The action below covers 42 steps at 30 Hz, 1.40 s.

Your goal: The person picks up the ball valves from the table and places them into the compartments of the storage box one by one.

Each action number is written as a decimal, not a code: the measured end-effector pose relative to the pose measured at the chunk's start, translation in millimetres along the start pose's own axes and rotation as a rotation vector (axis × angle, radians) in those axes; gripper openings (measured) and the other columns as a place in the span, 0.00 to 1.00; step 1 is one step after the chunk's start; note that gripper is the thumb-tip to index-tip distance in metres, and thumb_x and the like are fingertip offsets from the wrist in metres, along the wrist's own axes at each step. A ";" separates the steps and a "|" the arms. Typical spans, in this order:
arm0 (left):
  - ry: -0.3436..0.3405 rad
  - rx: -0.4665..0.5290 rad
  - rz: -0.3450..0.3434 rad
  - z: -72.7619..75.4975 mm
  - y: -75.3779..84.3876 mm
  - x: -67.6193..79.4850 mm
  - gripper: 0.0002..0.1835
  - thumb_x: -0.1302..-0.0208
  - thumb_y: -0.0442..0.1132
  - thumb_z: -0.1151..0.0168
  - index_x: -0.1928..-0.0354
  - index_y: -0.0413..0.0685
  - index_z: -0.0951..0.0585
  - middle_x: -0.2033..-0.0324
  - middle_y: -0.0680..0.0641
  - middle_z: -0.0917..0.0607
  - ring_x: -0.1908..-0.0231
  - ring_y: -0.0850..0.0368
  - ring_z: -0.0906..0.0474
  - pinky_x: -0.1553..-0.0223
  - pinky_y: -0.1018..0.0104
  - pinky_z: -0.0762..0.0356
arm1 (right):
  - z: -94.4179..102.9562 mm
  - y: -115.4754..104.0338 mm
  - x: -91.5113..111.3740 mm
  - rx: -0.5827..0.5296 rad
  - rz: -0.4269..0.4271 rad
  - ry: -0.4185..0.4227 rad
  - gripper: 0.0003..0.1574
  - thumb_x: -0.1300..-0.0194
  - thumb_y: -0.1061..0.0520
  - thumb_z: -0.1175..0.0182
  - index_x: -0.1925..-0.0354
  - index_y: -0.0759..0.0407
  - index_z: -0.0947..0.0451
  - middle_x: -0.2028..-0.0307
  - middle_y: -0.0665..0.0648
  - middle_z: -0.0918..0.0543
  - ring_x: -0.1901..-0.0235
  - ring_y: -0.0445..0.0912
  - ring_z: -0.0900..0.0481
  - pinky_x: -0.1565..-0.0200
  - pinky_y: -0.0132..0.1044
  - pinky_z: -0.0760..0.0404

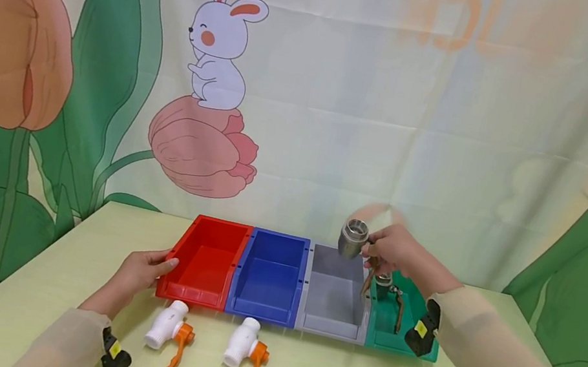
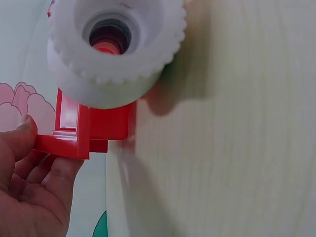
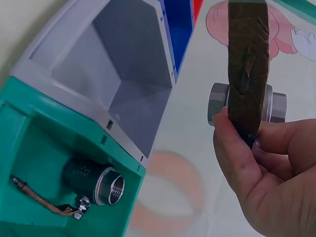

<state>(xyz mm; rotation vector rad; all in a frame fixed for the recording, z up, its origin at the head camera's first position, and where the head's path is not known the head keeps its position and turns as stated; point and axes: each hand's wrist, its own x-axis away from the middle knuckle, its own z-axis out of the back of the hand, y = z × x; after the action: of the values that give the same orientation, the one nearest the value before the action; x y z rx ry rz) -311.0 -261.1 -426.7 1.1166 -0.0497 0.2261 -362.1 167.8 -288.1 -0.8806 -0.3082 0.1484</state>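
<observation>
the right hand [image 1: 392, 247] is pinching a silver, cylindrical metal valve [image 1: 352, 241] beside its brown-wrapped lever [image 3: 248, 64], holding it up near the grey plastic bin [image 1: 330, 327]. the body is jutting sideways, so a loosening pinch could be letting it twist and drop onto the dark metal valve [image 3: 89, 180] inside the green plastic bin [image 1: 385, 341]. the left hand [image 1: 139, 271] is gripping the red plastic bin [image 1: 191, 295]; uneven pulling might be tilting it.
</observation>
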 end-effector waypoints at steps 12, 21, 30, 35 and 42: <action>0.005 0.001 0.012 -0.6 2.0 0.8 0.30 0.21 0.44 0.47 0.24 0.39 0.37 0.28 0.29 0.31 0.33 0.32 0.28 0.35 0.50 0.20 | -2.4 -11.3 -17.5 0.024 -0.023 0.019 0.11 0.23 0.65 0.47 0.51 0.71 0.21 0.71 0.53 0.22 0.74 0.43 0.21 0.61 0.40 0.14; 0.013 0.012 0.001 -0.4 0.5 1.3 0.30 0.21 0.44 0.47 0.24 0.39 0.37 0.28 0.29 0.30 0.34 0.32 0.28 0.37 0.51 0.18 | -10.1 -7.7 -34.7 0.021 -0.061 0.005 0.08 0.24 0.67 0.48 0.59 0.70 0.23 0.73 0.53 0.21 0.75 0.42 0.20 0.68 0.35 0.18; 0.011 -0.001 -0.009 -2.3 -2.4 0.3 0.29 0.21 0.43 0.47 0.25 0.37 0.35 0.29 0.29 0.29 0.35 0.32 0.27 0.38 0.52 0.17 | -22.6 9.2 -45.7 0.088 -0.097 -0.005 0.10 0.25 0.67 0.47 0.55 0.73 0.19 0.79 0.52 0.21 0.75 0.42 0.22 0.67 0.35 0.18; 0.009 0.000 -0.012 -1.9 -2.6 1.1 0.29 0.21 0.43 0.47 0.25 0.37 0.35 0.29 0.29 0.29 0.35 0.32 0.27 0.38 0.52 0.17 | -29.2 17.9 -49.6 0.072 -0.128 0.003 0.16 0.25 0.68 0.46 0.44 0.73 0.21 0.77 0.53 0.21 0.76 0.42 0.21 0.67 0.36 0.19; 0.009 -0.008 -0.014 0.4 -1.5 1.1 0.30 0.21 0.44 0.47 0.25 0.37 0.36 0.29 0.29 0.30 0.34 0.32 0.27 0.39 0.52 0.16 | -35.4 21.1 -57.1 0.030 -0.131 0.010 0.08 0.25 0.68 0.47 0.57 0.68 0.20 0.72 0.54 0.21 0.75 0.43 0.22 0.70 0.34 0.23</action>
<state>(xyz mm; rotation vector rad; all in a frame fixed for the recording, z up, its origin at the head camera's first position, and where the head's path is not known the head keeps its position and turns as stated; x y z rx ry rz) -309.6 -261.9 -427.7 1.1076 -0.0347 0.2184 -404.6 140.7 -337.2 -0.8283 -0.3526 0.0275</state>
